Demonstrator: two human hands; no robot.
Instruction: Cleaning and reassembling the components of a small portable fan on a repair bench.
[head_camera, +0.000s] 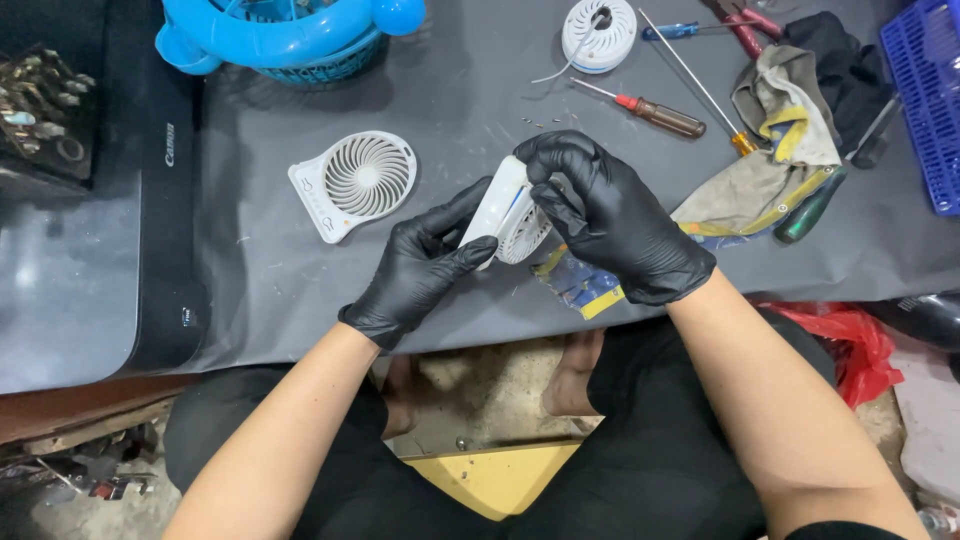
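- Small white plastic fan body with a grilled face: you hold it on edge above the grey table mat, raised between both hands so its side seam faces you.
- Your left hand, black-gloved: fingers curled closed around the fan body's lower edge, propping it from below.
- Your right hand, black-gloved: fingers bent over the top edge, tips pinching it, seemingly to steady or pry the shell.
- White round-grilled fan cover: flat on the mat, just left of your hands, apart from the body.
- Red-handled screwdriver: near, beyond your right hand.
- Crumpled grey-and-yellow cloth: right, beside the tools.
- Blue plastic fan frame: far edge, well apart.
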